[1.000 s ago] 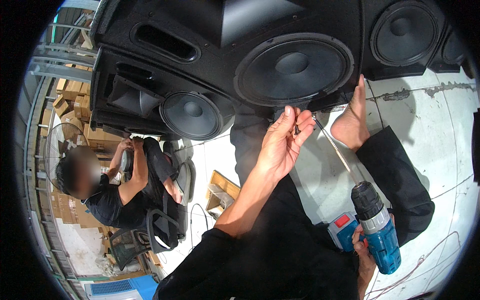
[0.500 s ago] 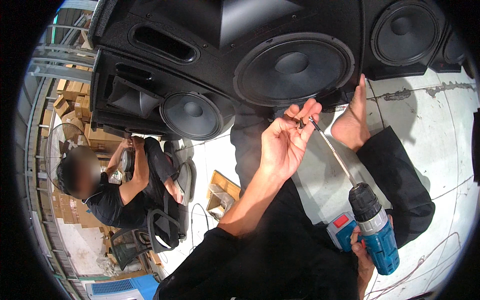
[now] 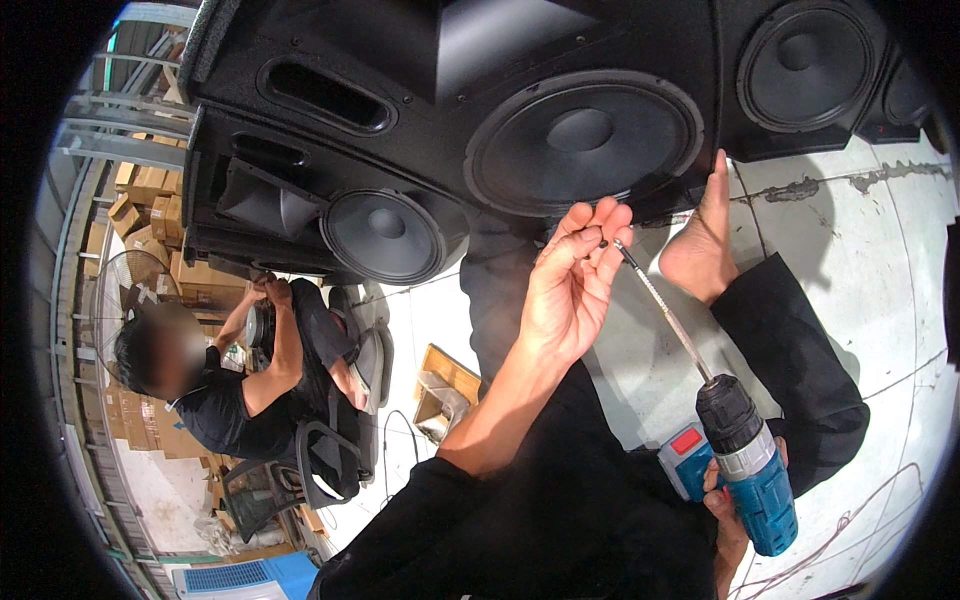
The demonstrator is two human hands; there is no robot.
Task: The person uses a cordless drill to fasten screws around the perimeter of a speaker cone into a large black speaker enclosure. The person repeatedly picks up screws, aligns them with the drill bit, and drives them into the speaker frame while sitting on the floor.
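My left hand [image 3: 568, 300] is raised in the middle, palm up, with thumb and fingers closed on a small dark screw [image 3: 603, 243]. Only a bit of the screw shows between the fingertips. Right beside those fingertips is the tip of a long driver bit [image 3: 665, 305]. The bit sits in the black chuck of a blue cordless drill [image 3: 752, 470], tilted up and to the left. My right hand [image 3: 728, 510] grips the drill by its handle, mostly hidden behind the body. Just beyond the left hand stands a large black speaker cabinet [image 3: 420, 160] with a round woofer [image 3: 585, 140].
More speakers stand at left [image 3: 385, 235] and far right [image 3: 805, 65]. A bare foot [image 3: 700, 245] rests by the large cabinet. Another person [image 3: 235, 390] sits at left, hands together. An open wooden box [image 3: 445, 390] and a thin cable [image 3: 850, 520] lie on the tiled floor.
The fingers of my left hand have shifted around the screw, and less of it shows now. The bit tip stays close to the fingertips, and the drill has barely moved.
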